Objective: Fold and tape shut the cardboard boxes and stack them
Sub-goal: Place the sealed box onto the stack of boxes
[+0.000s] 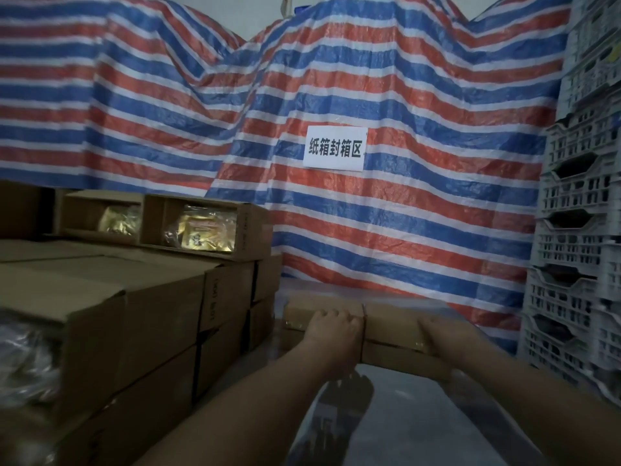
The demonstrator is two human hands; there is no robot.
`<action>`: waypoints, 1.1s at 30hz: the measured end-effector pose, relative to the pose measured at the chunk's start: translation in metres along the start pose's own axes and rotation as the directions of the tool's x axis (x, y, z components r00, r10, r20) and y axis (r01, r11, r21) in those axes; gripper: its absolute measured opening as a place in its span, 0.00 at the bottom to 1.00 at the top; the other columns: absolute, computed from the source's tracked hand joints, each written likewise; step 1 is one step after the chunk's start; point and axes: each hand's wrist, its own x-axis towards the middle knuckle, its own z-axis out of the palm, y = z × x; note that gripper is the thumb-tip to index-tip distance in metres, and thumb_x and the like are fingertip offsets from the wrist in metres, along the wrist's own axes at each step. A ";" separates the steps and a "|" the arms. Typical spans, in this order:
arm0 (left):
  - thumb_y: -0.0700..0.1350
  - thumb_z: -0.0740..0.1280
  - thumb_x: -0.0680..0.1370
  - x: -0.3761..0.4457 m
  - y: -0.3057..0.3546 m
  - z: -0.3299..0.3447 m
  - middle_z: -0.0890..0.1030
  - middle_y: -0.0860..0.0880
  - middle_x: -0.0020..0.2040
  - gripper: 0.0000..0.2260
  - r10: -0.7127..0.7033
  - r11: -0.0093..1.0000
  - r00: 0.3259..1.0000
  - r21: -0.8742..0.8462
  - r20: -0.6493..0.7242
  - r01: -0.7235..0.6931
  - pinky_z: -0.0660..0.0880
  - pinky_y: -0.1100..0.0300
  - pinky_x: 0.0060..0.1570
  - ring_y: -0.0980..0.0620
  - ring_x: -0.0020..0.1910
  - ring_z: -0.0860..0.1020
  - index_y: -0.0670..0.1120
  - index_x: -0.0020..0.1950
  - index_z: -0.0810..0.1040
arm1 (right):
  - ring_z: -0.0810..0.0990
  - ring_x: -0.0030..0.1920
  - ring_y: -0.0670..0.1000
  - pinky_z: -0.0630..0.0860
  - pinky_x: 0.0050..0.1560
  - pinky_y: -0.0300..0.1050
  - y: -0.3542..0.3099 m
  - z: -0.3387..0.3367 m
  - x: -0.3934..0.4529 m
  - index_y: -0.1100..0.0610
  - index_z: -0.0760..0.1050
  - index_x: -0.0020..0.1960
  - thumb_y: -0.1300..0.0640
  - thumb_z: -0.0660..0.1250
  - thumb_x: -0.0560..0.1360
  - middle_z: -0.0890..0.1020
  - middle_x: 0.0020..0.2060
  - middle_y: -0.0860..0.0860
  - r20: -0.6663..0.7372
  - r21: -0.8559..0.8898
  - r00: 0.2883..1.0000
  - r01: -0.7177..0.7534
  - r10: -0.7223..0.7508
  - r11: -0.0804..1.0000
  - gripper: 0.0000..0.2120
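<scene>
A long brown cardboard box (391, 326) lies across the grey table (420, 415) in front of me, its two top flaps folded down and meeting at a seam near the middle. My left hand (331, 326) rests on the left flap beside that seam, fingers lightly bent on the cardboard. My right hand (443, 334) lies on the right part of the box top, near its front edge; its fingers are blurred. Glossy tape shows along the box's front edge.
A stack of closed cardboard boxes (141, 304) stands at the left, with two open boxes (198, 227) of yellow packets on top. A striped red, white and blue tarpaulin (369, 95) with a white paper sign (335, 148) hangs behind. Grey plastic crates (578, 230) are stacked at the right.
</scene>
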 end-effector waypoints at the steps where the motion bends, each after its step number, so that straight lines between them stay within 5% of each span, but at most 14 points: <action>1: 0.49 0.64 0.80 -0.003 0.000 -0.006 0.70 0.41 0.69 0.23 0.001 1.000 1.000 0.000 0.003 -0.001 0.65 0.45 0.68 0.41 0.68 0.69 0.43 0.73 0.64 | 0.77 0.63 0.56 0.74 0.60 0.48 0.001 -0.003 -0.002 0.54 0.65 0.75 0.49 0.63 0.81 0.76 0.65 0.55 0.017 0.051 1.000 -0.009 0.009 0.999 0.24; 6: 0.48 0.64 0.80 -0.028 -0.007 -0.053 0.72 0.41 0.67 0.20 0.003 1.000 0.998 0.031 -0.068 -0.001 0.67 0.45 0.64 0.41 0.65 0.71 0.43 0.70 0.67 | 0.74 0.66 0.51 0.71 0.65 0.50 0.000 -0.033 -0.018 0.48 0.62 0.75 0.35 0.58 0.78 0.72 0.69 0.49 -0.131 -0.009 0.991 -0.028 0.026 1.000 0.29; 10: 0.50 0.61 0.81 -0.059 -0.020 -0.100 0.75 0.43 0.64 0.17 -0.006 1.000 0.977 0.008 -0.213 0.008 0.67 0.45 0.64 0.42 0.63 0.73 0.44 0.67 0.71 | 0.77 0.60 0.50 0.71 0.58 0.48 -0.015 -0.078 -0.040 0.48 0.67 0.70 0.36 0.51 0.81 0.76 0.64 0.48 -0.254 -0.042 0.966 0.046 -0.055 0.998 0.24; 17: 0.47 0.60 0.82 -0.137 -0.048 -0.181 0.79 0.47 0.51 0.08 -0.091 0.996 0.953 -0.007 -0.290 0.093 0.75 0.52 0.51 0.47 0.49 0.78 0.46 0.56 0.75 | 0.80 0.48 0.50 0.74 0.46 0.45 -0.089 -0.177 -0.117 0.50 0.75 0.56 0.41 0.55 0.82 0.81 0.51 0.49 -0.456 0.172 0.885 0.196 -0.098 0.965 0.15; 21: 0.47 0.62 0.82 -0.196 -0.072 -0.211 0.77 0.50 0.43 0.07 -0.129 0.988 0.947 0.039 -0.293 0.147 0.75 0.55 0.43 0.49 0.43 0.78 0.46 0.49 0.78 | 0.76 0.34 0.46 0.69 0.33 0.44 -0.145 -0.223 -0.170 0.48 0.73 0.37 0.45 0.59 0.81 0.77 0.34 0.45 -0.517 0.480 0.853 0.364 -0.078 0.799 0.15; 26: 0.54 0.55 0.84 -0.278 -0.107 -0.225 0.73 0.53 0.33 0.18 -0.188 0.981 0.915 -0.031 -0.358 0.189 0.78 0.55 0.41 0.53 0.34 0.76 0.52 0.35 0.70 | 0.70 0.28 0.45 0.61 0.29 0.41 -0.204 -0.264 -0.228 0.49 0.66 0.31 0.50 0.61 0.80 0.72 0.27 0.47 -0.636 0.549 0.767 0.528 -0.087 0.647 0.19; 33: 0.50 0.60 0.83 -0.350 -0.198 -0.206 0.77 0.53 0.41 0.08 -0.506 0.861 0.779 -0.161 -0.370 0.483 0.79 0.55 0.43 0.54 0.39 0.78 0.50 0.48 0.75 | 0.71 0.24 0.40 0.58 0.24 0.32 -0.280 -0.310 -0.252 0.50 0.61 0.26 0.56 0.62 0.78 0.67 0.19 0.45 -0.755 0.548 0.653 0.672 -0.050 0.499 0.23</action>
